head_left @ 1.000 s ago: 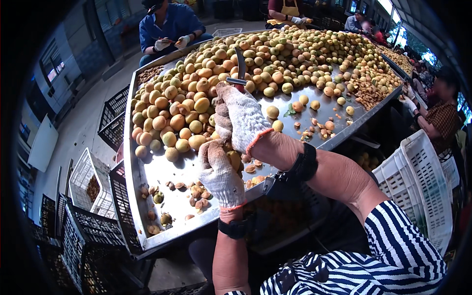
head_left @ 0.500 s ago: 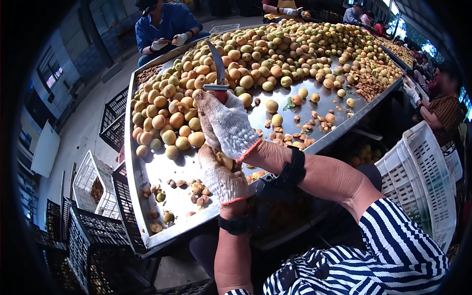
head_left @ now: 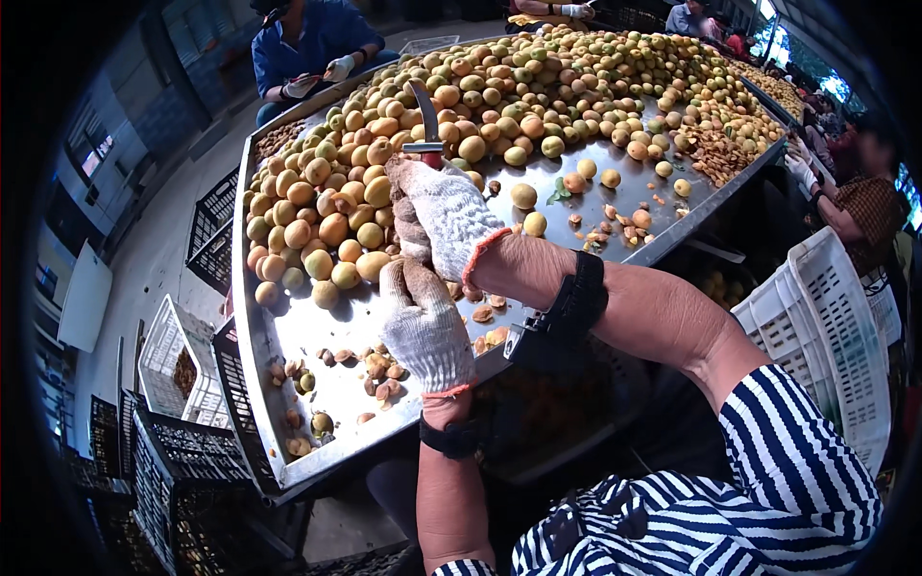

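since the prior frame, right hand (head_left: 444, 213), clenched on knife (head_left: 424, 120), hardly shifted; left hand (head_left: 423, 322) cups unseen contents beside apricot heap (head_left: 480, 106) on metal table (head_left: 317, 336).

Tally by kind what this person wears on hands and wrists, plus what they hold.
Knitted gloves: 2, on left hand and right hand
Black wristbands: 2
Knife: 1, in right hand
Total: 5

Pretty bright daylight overall, seems to come from the open upper right; the long shiny metal sorting tray (head_left: 317, 331) throws pale glare; soft shadows sit under the heaped yellow-orange fruit (head_left: 538, 86); heavy fisheye bending plus black vignette at the rim; far people look blurry.
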The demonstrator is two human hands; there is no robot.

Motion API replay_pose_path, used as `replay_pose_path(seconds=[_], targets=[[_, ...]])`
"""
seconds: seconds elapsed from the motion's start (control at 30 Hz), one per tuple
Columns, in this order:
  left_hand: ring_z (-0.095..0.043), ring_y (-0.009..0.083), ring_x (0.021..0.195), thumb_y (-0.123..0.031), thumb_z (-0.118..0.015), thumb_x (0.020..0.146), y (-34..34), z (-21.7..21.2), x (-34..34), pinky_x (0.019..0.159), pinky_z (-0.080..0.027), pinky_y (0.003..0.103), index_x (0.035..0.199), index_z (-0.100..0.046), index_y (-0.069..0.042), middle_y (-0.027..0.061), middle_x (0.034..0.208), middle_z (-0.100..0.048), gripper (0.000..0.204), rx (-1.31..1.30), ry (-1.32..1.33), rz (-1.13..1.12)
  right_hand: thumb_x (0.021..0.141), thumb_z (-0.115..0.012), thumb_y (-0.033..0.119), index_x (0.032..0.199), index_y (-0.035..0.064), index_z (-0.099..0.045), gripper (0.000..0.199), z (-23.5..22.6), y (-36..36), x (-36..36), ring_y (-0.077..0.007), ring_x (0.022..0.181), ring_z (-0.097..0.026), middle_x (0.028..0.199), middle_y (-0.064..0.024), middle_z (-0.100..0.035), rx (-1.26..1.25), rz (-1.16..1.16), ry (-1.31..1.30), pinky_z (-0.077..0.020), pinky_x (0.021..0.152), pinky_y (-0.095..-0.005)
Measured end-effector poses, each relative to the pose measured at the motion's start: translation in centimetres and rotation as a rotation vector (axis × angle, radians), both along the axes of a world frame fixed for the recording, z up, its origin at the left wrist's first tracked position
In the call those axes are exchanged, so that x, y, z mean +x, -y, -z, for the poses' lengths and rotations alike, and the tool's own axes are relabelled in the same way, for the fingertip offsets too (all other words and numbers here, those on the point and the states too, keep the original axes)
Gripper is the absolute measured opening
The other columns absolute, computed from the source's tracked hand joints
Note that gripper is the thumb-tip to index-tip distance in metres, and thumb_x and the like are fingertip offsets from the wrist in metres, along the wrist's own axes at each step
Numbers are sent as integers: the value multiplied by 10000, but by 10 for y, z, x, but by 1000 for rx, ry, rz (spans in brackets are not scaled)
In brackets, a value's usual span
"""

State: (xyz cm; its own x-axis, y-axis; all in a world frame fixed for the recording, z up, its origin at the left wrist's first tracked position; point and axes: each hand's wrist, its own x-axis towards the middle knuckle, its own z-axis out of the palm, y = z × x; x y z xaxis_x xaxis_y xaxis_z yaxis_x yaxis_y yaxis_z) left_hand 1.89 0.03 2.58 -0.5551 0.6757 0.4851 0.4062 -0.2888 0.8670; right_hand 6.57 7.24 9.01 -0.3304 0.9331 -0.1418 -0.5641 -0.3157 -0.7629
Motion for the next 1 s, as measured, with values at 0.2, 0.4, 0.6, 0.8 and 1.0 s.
replay_pose_path(seconds=[0.2,0.4,0.6,0.8,1.0], targets=[[-548,129,776,-167,-456,928,8,-4,16,722,-451,267,962,-582,47,85,841,-620,251,78,14,244,896,-446,219,647,214,-374,259,-3,-2,39,-81,311,-278,457,91,-308,-47,-81,-110,-203,294,-257],[-576,180,809,-15,-597,818,16,13,6,702,-480,303,989,-557,52,109,881,-575,188,178,55,241,916,-462,268,641,198,-386,294,15,6,40,-96,330,-288,475,76,-324,-171,-92,-281,-208,311,-263],[-586,144,790,-487,-456,908,3,21,0,598,-517,273,1030,-532,-71,58,926,-560,440,-2,448,310,904,-488,267,657,200,-398,272,6,11,41,-77,326,-308,473,65,-351,-55,-25,-282,-230,298,-251],[-602,193,865,-452,-467,894,13,2,12,628,-531,322,1086,-521,-162,42,1002,-577,352,-81,981,533,860,-619,240,795,116,-548,156,-7,24,41,-30,400,-421,546,57,-480,279,349,-232,-310,332,-201],[-607,113,861,-349,-517,884,13,4,12,655,-524,277,1091,-544,-164,-20,961,-603,279,-184,1215,632,872,-611,210,865,76,-590,135,1,37,34,-13,501,-473,618,52,-523,347,394,-145,-364,420,-183]])
